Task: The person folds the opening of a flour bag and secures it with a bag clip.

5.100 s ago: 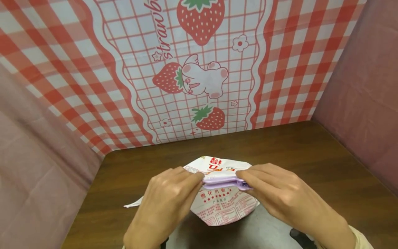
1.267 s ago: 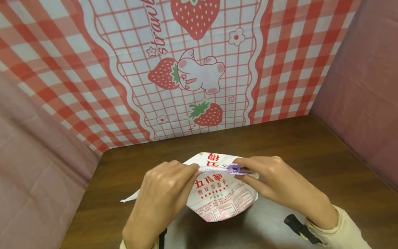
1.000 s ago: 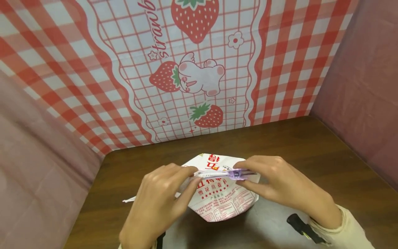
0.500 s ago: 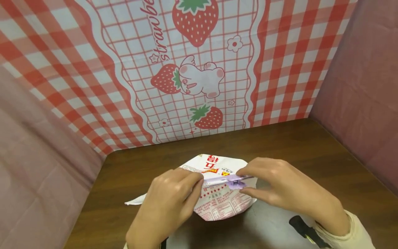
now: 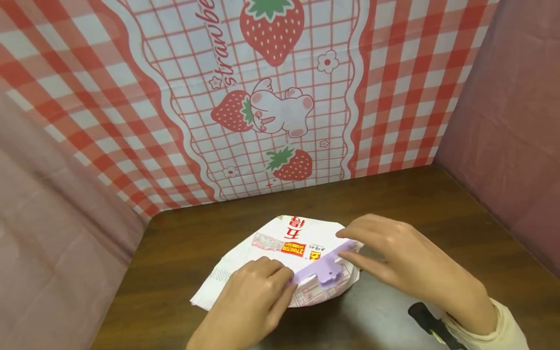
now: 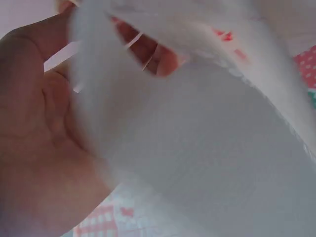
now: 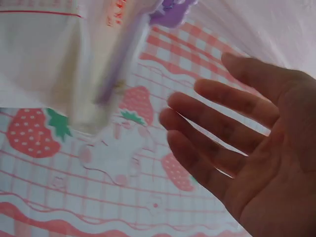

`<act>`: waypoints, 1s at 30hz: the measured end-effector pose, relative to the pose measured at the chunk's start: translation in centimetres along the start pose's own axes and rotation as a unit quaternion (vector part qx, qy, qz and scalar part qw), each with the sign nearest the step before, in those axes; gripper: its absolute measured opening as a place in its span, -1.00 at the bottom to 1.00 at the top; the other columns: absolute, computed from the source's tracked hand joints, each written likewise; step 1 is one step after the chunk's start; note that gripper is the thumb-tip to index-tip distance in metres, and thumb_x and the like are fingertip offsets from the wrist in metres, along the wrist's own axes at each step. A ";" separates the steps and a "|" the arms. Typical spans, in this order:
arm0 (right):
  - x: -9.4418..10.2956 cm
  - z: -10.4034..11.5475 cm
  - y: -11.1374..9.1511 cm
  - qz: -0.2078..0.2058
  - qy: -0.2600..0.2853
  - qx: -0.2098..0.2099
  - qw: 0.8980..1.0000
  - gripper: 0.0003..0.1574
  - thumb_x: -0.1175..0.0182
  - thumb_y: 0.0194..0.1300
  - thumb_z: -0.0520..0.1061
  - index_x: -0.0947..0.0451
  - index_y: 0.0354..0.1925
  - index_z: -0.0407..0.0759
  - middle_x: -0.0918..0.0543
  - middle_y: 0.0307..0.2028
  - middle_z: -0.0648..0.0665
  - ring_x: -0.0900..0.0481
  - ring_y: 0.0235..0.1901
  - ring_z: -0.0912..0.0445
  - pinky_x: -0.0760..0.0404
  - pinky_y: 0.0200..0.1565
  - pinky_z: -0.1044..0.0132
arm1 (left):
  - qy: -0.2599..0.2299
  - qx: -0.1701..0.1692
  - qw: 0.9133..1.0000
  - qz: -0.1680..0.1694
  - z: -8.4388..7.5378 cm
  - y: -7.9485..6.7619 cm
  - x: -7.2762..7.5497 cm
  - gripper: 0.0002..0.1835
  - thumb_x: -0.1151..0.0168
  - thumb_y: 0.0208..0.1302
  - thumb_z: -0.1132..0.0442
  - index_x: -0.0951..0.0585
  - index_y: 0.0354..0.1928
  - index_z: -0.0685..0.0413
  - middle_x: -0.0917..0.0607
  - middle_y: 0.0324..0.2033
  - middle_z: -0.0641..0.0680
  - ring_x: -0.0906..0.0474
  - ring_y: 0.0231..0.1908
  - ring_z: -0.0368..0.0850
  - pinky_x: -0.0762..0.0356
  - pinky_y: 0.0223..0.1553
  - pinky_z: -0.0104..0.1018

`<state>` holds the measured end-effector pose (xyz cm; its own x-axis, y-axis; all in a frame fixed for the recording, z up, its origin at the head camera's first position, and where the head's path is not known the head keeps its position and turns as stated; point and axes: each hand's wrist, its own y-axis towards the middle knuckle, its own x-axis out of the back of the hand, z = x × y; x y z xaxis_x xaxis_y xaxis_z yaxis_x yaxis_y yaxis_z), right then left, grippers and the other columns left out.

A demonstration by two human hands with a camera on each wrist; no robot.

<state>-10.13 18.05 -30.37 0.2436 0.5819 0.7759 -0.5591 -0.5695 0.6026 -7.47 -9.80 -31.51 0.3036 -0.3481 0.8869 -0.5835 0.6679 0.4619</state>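
Observation:
A white flour bag [image 5: 262, 250] with red lettering lies tilted in the head view, a purple bag clip [image 5: 323, 269] across its folded edge. The clip slants, left end nearer the person. My left hand [image 5: 255, 296] pinches the clip's left end together with the bag edge. In the left wrist view, the blurred bag [image 6: 197, 143] hides part of that hand [image 6: 44, 128]. My right hand [image 5: 398, 253] is beside the clip's right end with fingers spread. The right wrist view shows this hand [image 7: 256, 138] holding nothing, apart from the clip [image 7: 170, 12].
A brown wooden table [image 5: 183, 248] carries a grey surface [image 5: 376, 311] under the bag. Behind stands a red-and-white strawberry cloth [image 5: 280, 112]. Pink curtains [image 5: 507, 126] close off both sides. A black strap [image 5: 426, 321] is at my right wrist.
My left hand has come down toward the person, swinging the clip from level to slanted and turning the bag's upper face into view. The right hand has let go of the clip.

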 end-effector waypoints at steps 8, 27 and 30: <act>-1.3 -1.0 -3.4 -0.006 -0.059 -0.011 0.998 -0.33 0.19 0.54 0.32 -0.65 0.07 -0.07 -0.62 0.09 0.01 -0.54 0.09 0.15 -0.49 0.06 0.45 | 0.010 -0.112 0.979 -0.170 -0.6 -3.0 -2.3 -0.77 -0.04 0.42 0.22 -0.66 -0.35 0.01 -0.66 -0.30 -0.05 -0.55 -0.28 -0.19 -0.49 -0.29 -0.39; -9.2 -2.8 -9.6 0.069 0.042 -0.142 0.987 -0.13 -0.48 0.12 -0.10 -0.36 0.29 -0.37 -0.74 -0.14 -0.15 -0.70 -0.28 0.19 -0.69 -0.32 0.27 | 0.037 0.058 0.997 0.036 2.5 -9.4 -9.9 -0.43 -0.46 0.13 -0.03 -0.56 0.12 0.09 -0.63 0.04 0.06 -0.58 0.01 -0.04 -0.60 -0.09 -0.15; -10.2 -2.7 -8.8 0.031 0.033 -0.137 0.990 -0.27 -0.53 0.03 -0.15 -0.47 0.13 -0.28 -0.76 -0.27 -0.08 -0.71 -0.36 0.19 -0.67 -0.38 0.32 | -0.010 0.109 0.993 0.039 3.1 -9.4 -9.5 -0.50 -0.46 0.16 0.02 -0.56 0.11 -0.03 -0.62 0.04 -0.02 -0.56 0.03 -0.09 -0.58 -0.04 -0.15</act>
<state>-9.84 18.68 -44.13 0.1544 0.5932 0.7901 -0.7676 -0.4315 0.4739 -7.26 -14.78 -44.30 0.2379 -0.3154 0.9187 -0.7547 0.5354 0.3792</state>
